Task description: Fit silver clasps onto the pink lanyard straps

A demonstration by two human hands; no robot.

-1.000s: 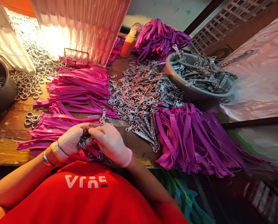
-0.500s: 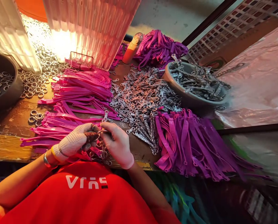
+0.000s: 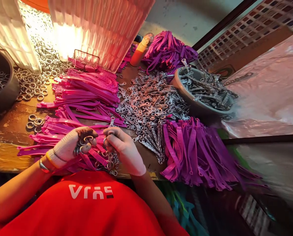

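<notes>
My left hand (image 3: 74, 144), in a pale glove with dark fingertips, is curled around several metal rings (image 3: 84, 144). Just to its right, my right hand (image 3: 124, 147), also gloved, pinches a metal ring (image 3: 110, 133) between thumb and fingers. The two hands are slightly apart. Pink straps (image 3: 87, 85) lie beyond and beneath them. A few loose metal pieces (image 3: 110, 160) rest near the table's front edge between the hands. Behind the right hand is a heap of small metal links (image 3: 151, 101).
Purple straps (image 3: 190, 150) hang over the front edge at right. A grey bucket (image 3: 185, 88) holds metal links. At left are a dark bowl (image 3: 11, 88) and loose rings (image 3: 33, 83). An orange bottle (image 3: 139, 52) stands behind, near corrugated panels (image 3: 99, 29).
My hands have moved apart, the left one leftward and turned so that the rings in it show. The right hand has turned slightly. The view has shifted a little.
</notes>
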